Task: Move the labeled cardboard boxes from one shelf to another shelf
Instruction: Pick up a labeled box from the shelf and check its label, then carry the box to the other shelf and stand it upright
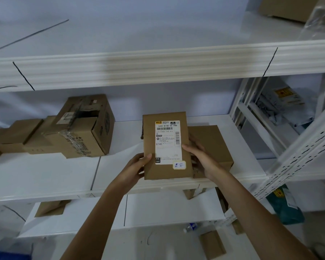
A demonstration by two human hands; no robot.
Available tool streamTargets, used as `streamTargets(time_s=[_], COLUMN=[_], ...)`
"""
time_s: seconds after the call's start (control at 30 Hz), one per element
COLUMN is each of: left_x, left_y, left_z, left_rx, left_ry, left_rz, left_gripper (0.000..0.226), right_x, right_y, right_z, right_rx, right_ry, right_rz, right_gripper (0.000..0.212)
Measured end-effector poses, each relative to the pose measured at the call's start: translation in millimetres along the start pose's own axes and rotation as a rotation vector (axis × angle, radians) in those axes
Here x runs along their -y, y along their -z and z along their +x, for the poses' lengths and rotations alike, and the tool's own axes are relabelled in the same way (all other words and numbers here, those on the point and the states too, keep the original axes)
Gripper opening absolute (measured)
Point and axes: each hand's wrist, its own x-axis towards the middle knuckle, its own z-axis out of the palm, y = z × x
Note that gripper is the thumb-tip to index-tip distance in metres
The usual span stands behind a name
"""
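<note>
A flat labeled cardboard box [148, 147] with a white shipping label on top is held over the middle shelf [120, 166]. My left hand [137, 167] grips its lower left edge, thumb on top. My right hand [201, 156] grips its right edge. Behind it and to the right, a plain cardboard box [216, 145] rests on the same shelf, partly hidden by my right hand.
Several cardboard boxes [79, 128] are lined up on the left of the middle shelf. The upper shelf [158, 34] holds a box [285, 8] at far right. Lower shelves hold small boxes [51, 208]. A second white rack [298, 147] with grey parcels stands at right.
</note>
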Motion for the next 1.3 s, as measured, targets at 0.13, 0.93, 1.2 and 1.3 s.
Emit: streamTargets(time_s=[0.13,0.93,1.2,1.3], left_x=[3,25,46,47], left_y=[-1,120,281,338], left_z=[2,-118,-254,-311], left_rx=[0.002,-0.075,-0.204,-0.265], left_ry=[-0.011,-0.092,-0.171,-0.217], left_rz=[0.006,-0.122,-0.192,-0.199], left_gripper=[0.063,0.093,0.093,0.101], right_x=[-1,0,-17,-14], right_y=[3,-134,-334,-411], right_z=[0,-36,-100,-124], right_rx=[0.009,0.278,0.365,0.421], right_ry=[-0.001,0.059,0.103,0.127], right_rz=[0.0,-0.045,-0.048,-0.059], right_gripper=[0.038,0.059,0.058,0.059])
